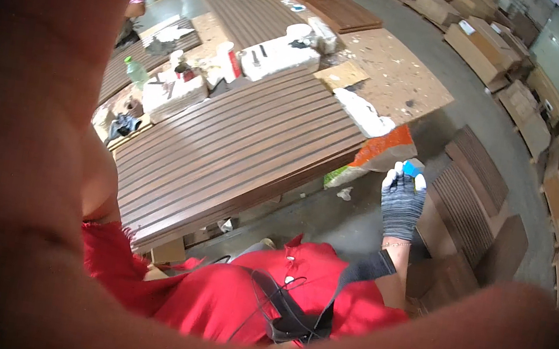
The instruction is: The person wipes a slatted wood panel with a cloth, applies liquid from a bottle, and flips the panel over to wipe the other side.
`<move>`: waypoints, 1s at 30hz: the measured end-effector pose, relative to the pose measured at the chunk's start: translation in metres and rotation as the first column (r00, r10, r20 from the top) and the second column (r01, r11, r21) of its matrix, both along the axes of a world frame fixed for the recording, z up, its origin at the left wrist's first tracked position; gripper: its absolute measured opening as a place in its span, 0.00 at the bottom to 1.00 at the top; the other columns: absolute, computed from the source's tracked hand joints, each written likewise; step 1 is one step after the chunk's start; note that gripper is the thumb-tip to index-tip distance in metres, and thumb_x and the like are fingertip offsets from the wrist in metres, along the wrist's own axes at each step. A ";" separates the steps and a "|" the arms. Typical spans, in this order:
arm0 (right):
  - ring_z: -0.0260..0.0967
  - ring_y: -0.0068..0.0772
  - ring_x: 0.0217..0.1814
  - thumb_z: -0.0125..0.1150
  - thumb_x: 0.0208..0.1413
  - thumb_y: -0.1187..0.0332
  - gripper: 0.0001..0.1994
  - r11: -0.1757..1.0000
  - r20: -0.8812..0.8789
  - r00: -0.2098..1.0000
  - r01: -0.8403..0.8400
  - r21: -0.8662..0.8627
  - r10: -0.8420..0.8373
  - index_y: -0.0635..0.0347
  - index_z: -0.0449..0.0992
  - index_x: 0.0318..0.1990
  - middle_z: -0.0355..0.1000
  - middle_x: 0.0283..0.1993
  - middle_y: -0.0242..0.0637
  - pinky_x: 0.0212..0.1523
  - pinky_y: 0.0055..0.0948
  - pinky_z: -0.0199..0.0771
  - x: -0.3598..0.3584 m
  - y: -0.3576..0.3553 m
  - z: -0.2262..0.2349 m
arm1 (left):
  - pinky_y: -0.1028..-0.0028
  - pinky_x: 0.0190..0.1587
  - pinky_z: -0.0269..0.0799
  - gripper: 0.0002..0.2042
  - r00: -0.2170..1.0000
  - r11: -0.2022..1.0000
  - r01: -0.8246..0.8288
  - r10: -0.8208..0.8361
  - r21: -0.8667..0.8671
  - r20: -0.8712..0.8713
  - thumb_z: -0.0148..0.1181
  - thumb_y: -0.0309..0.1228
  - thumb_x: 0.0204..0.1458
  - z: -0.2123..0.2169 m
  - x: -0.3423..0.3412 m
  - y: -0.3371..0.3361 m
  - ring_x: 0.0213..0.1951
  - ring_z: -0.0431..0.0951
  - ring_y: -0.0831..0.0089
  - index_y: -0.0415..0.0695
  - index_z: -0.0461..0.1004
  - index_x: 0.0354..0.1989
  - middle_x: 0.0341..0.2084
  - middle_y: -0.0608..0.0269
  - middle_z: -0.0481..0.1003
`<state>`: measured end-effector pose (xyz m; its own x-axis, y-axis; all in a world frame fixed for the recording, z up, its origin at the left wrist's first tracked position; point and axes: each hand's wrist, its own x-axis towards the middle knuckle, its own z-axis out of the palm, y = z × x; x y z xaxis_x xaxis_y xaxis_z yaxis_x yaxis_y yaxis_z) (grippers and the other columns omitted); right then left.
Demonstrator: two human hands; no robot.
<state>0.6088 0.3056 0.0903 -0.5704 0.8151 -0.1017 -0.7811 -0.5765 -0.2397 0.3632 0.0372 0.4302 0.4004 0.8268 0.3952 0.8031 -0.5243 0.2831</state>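
Very close to the lens, my bare left hand [29,159] fills the left and lower rim of the picture, blurred, its digits curving around the view. What it touches cannot be made out. On the right, my right hand [403,197] wears a grey striped glove with white fingertips. Its fingers are closed on a small blue piece [411,169], whose kind is unclear. That hand is raised beside the right end of a stack of dark brown grooved panels [247,148] on the worktable. Just behind it lies an orange and white bag [385,147].
White foam-like blocks [279,59] with tools on top, a green bottle [136,72] and cloths sit behind the panels. More grooved panels [466,209] lean at the right. Cardboard boxes [482,49] line the far right aisle. Part of another person [136,5] shows at the far left.
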 end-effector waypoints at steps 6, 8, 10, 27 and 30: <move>0.74 0.45 0.49 0.50 0.63 0.60 0.17 0.991 -0.109 0.992 -0.052 0.120 0.065 0.64 0.75 0.50 0.76 0.51 0.47 0.55 0.41 0.74 0.019 0.011 0.020 | 0.54 0.61 0.60 0.34 0.999 1.000 0.024 -0.025 -0.020 -0.025 0.58 0.44 0.55 0.011 -0.006 0.002 0.62 0.64 0.54 0.47 0.55 0.68 0.64 0.51 0.60; 0.74 0.44 0.50 0.52 0.62 0.60 0.17 0.991 -0.031 0.999 -0.039 0.130 0.044 0.64 0.76 0.50 0.76 0.50 0.47 0.54 0.41 0.75 0.026 0.009 0.024 | 0.54 0.61 0.60 0.34 0.998 0.998 0.057 -0.057 -0.023 -0.006 0.58 0.44 0.55 0.007 -0.019 0.005 0.62 0.64 0.54 0.47 0.55 0.68 0.64 0.51 0.60; 0.74 0.44 0.49 0.55 0.60 0.62 0.15 0.989 -0.057 0.998 0.024 0.144 -0.016 0.64 0.77 0.47 0.76 0.48 0.46 0.49 0.40 0.78 0.015 0.004 0.028 | 0.54 0.61 0.60 0.34 0.998 0.997 0.070 -0.070 -0.038 0.003 0.58 0.44 0.55 0.004 -0.030 0.009 0.62 0.64 0.55 0.47 0.55 0.68 0.64 0.51 0.60; 0.69 0.36 0.55 0.46 0.65 0.60 0.15 0.989 -0.006 0.996 -0.086 0.120 0.088 0.61 0.76 0.45 0.75 0.48 0.37 0.59 0.39 0.68 -0.090 0.013 0.031 | 0.55 0.62 0.59 0.32 1.000 0.998 0.004 -0.003 -0.057 0.016 0.55 0.45 0.56 0.012 -0.068 -0.024 0.63 0.63 0.56 0.46 0.55 0.67 0.64 0.51 0.61; 0.69 0.34 0.52 0.46 0.65 0.60 0.15 0.989 0.053 0.998 -0.020 0.144 0.012 0.61 0.75 0.45 0.75 0.46 0.38 0.57 0.37 0.69 -0.073 0.014 0.030 | 0.56 0.62 0.58 0.32 0.993 0.994 0.099 -0.096 -0.052 0.064 0.55 0.45 0.56 0.000 -0.086 -0.001 0.63 0.63 0.56 0.46 0.55 0.67 0.64 0.51 0.61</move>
<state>0.5353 0.3197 0.1207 -0.5805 0.8142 -0.0140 -0.7563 -0.5454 -0.3614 0.2770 0.0362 0.4302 0.4568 0.8059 0.3766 0.7290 -0.5818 0.3606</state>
